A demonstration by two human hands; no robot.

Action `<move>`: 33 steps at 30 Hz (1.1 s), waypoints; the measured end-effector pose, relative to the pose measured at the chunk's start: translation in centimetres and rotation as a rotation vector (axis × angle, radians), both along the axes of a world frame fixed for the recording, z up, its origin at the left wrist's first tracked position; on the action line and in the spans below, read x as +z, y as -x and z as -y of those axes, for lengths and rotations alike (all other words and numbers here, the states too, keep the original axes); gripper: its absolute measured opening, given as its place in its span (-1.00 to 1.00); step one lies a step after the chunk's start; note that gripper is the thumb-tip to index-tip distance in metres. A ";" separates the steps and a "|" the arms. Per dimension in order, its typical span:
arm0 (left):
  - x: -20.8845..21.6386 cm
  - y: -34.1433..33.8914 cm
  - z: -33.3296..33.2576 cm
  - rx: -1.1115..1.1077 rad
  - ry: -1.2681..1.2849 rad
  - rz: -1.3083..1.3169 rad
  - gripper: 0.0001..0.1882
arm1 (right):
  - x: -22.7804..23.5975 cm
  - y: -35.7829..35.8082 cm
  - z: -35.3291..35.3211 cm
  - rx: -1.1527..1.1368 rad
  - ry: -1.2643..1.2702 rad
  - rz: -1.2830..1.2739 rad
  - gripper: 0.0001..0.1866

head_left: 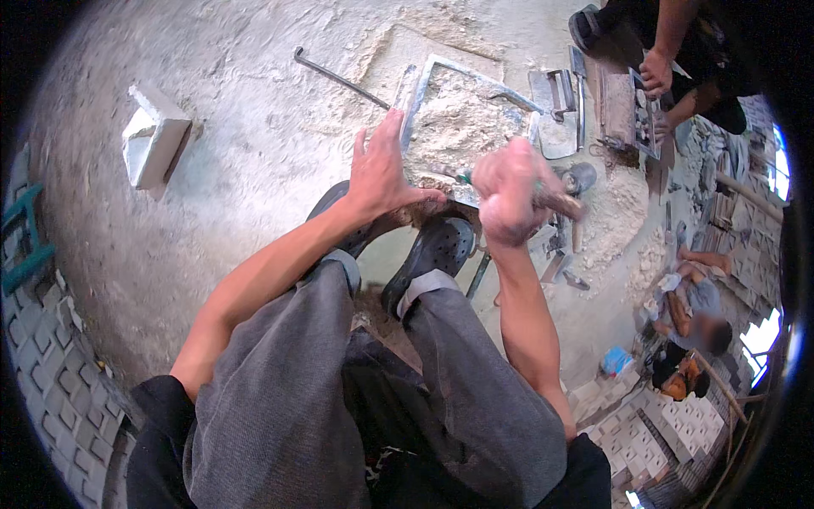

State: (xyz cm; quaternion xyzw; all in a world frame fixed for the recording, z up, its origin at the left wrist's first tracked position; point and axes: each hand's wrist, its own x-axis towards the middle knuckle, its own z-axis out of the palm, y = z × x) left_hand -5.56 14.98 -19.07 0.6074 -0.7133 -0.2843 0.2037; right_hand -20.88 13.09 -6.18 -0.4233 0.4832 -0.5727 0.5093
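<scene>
My left hand [379, 174] is spread, its fingertips at the left side of a pale metal frame [413, 106] and its thumb stretched toward the near edge. Crumbly whitish material [462, 119] fills the frame. My right hand [511, 191], smeared by motion, is closed in a fist above the frame's near right corner. A brown wooden-handled tool [561, 202] sticks out of it to the right; its kind is blurred. Something thin with a green part [462, 176] shows just left of this fist. A dark rounded object [582, 176] is beside the tool.
A metal rod [339, 76] lies beyond my left hand. A flat trowel-like tool [555, 110] lies right of the frame. A co-worker's hands [655, 75] work at another mould at upper right. A white block [155, 140] stands left; stacked tiles [59, 382] line the lower left.
</scene>
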 end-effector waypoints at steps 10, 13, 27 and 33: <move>0.4 0.5 0.1 0.012 -0.005 0.013 0.52 | -1.3 0.0 -0.2 0.044 0.110 -0.200 -0.58; -0.1 0.2 0.0 0.000 -0.005 0.048 0.54 | -3.5 -0.6 -0.5 0.017 -0.010 -0.368 -0.57; -0.7 0.3 -0.1 0.024 0.065 0.040 0.57 | 0.8 -1.3 -0.1 0.074 0.046 -0.019 -0.65; -1.0 0.4 -0.3 0.028 0.067 -0.007 0.60 | -1.6 -1.1 0.3 0.076 0.075 -0.313 -0.64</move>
